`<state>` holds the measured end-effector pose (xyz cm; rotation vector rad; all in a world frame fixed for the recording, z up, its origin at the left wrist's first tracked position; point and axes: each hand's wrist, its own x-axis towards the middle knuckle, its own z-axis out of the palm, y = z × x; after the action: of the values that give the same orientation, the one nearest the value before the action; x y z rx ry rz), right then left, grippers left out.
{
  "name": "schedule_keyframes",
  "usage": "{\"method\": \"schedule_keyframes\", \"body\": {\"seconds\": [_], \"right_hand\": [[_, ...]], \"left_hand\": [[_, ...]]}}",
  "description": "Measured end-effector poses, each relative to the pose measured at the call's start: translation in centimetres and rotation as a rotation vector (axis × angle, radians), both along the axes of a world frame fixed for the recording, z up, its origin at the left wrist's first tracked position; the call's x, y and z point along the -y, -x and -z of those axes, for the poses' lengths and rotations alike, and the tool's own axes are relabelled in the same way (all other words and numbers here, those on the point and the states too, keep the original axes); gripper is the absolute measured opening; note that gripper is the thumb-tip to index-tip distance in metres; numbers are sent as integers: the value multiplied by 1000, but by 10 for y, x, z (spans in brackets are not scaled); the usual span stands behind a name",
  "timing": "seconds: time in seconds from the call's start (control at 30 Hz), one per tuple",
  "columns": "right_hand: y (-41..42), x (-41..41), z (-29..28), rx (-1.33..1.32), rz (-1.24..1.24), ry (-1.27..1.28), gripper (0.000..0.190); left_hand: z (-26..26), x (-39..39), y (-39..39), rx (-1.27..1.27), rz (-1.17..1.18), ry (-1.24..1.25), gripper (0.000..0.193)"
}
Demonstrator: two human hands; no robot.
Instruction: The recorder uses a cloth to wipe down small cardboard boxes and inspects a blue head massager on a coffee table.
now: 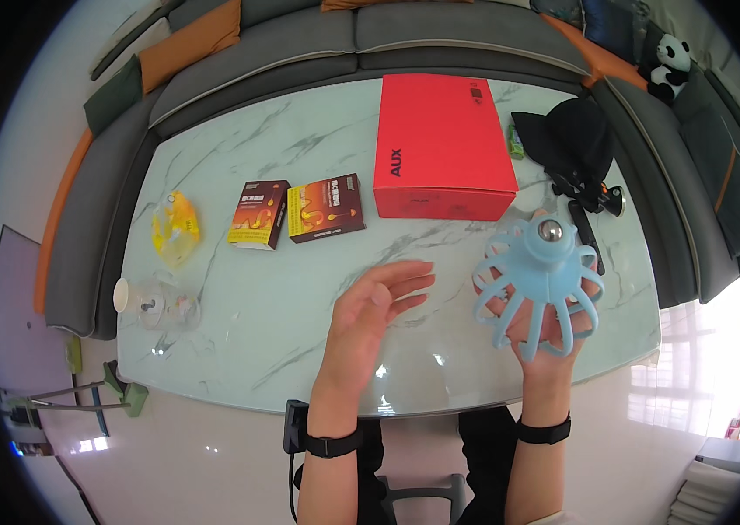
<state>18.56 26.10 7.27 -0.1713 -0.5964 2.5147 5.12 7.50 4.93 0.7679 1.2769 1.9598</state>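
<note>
A light blue plastic head massager (546,272), with curved tentacle-like prongs and a shiny metal ball on top, is held in my right hand (548,327). That hand lies beneath and behind the prongs, which hide most of its fingers. My left hand (370,315) is empty over the near middle of the marble-patterned table (258,315), its fingers a little apart and pointing right. A red AUX box (442,141) lies beyond both hands.
Two small printed cartons (258,213) lie left of the red box. Farther left are a yellow plastic bag (176,226) and a clear plastic cup (163,305) on its side. A black cap (573,134) and a black remote control (585,233) are at right. A grey sofa (278,42) surrounds the far side.
</note>
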Motion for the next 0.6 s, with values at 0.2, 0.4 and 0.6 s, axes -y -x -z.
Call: {"method": "schedule_keyframes", "body": {"seconds": [0.2, 0.4, 0.6], "right_hand": [[6, 10, -2, 242, -12, -406, 84], [23, 32, -2, 351, -4, -684, 94], [14, 29, -4, 378, -126, -260, 82]], "left_hand": [[3, -2, -6, 460, -13, -50, 76], [7, -12, -5, 645, -113, -40, 72], [-3, -8, 2, 523, -507, -331, 69]]}}
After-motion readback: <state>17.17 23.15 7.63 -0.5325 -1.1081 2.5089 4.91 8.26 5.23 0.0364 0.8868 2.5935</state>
